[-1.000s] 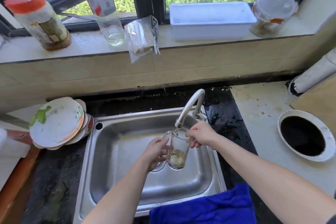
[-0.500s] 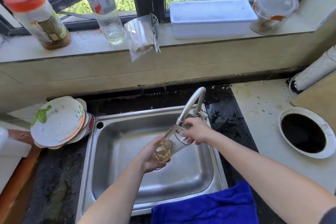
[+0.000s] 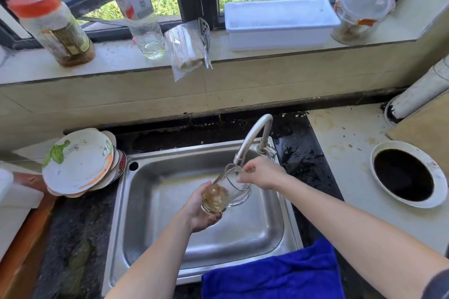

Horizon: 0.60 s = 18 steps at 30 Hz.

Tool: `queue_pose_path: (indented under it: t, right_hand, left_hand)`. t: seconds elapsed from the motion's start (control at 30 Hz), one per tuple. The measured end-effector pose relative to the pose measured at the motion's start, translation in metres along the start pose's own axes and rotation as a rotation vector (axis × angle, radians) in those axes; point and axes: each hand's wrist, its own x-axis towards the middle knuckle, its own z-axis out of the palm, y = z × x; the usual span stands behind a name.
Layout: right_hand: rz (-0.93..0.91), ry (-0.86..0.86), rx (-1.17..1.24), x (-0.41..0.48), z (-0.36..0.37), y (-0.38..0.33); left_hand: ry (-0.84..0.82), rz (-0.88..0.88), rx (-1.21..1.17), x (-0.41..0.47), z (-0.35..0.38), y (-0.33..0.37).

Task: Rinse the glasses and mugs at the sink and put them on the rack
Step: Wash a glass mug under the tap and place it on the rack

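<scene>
Over sink (image 3: 170, 177): 1 glass mug (image 3: 224, 193), 2 hands—left (image 3: 198, 210) grips, right (image 3: 263, 173) at rim.

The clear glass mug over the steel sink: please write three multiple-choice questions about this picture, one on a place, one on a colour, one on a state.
1. Where does the stack of white plates lie?
A. left of the steel sink
B. on the windowsill
C. inside the sink

2. What colour is the cloth on the sink's front edge?
A. red
B. blue
C. white

3. How is the clear glass mug held?
A. upright
B. upside down
C. tilted, mouth toward the curved metal tap

Answers: 1 A, they rest on the counter there. 2 B, it is deep blue. 3 C, the left hand grips its base and the right hand is at its rim.
</scene>
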Motion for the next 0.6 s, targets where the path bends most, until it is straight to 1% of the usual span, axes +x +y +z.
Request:
queue_pose_path:
  t: [0.07, 0.1, 0.17, 0.27, 0.33, 0.4, 0.5, 0.6]
  right_hand:
    - [-0.053, -0.038, 0.198, -0.001, 0.002, -0.002]
    - [-0.053, -0.051, 0.291, -0.003, 0.004, -0.003]
    - [-0.025, -0.060, 0.401, -0.002, 0.009, 0.001]
    - [0.096, -0.087, 0.527, -0.003, 0.015, 0.006]
    - [0.151, -0.102, 0.540, -0.005, 0.015, 0.005]
    - [0.160, -0.139, 0.482, -0.007, 0.011, 0.004]
    - [0.085, -0.124, 0.393, -0.004, 0.004, 0.004]
    - [-0.015, -0.050, 0.395, 0.000, 0.002, 0.001]
  left_hand:
    - [-0.021, -0.042, 0.073, -0.001, 0.002, 0.001]
    - [-0.031, -0.043, 0.061, -0.004, 0.005, 0.001]
    - [-0.035, 0.006, -0.053, -0.006, 0.010, -0.001]
    - [-0.041, 0.119, -0.240, -0.007, 0.018, -0.005]
    - [-0.017, 0.146, -0.289, -0.009, 0.024, -0.006]
    - [0.010, 0.135, -0.274, -0.010, 0.024, -0.005]
    - [0.013, 0.079, -0.209, -0.009, 0.018, -0.001]
    - [-0.055, 0.039, -0.194, -0.014, 0.017, 0.000]
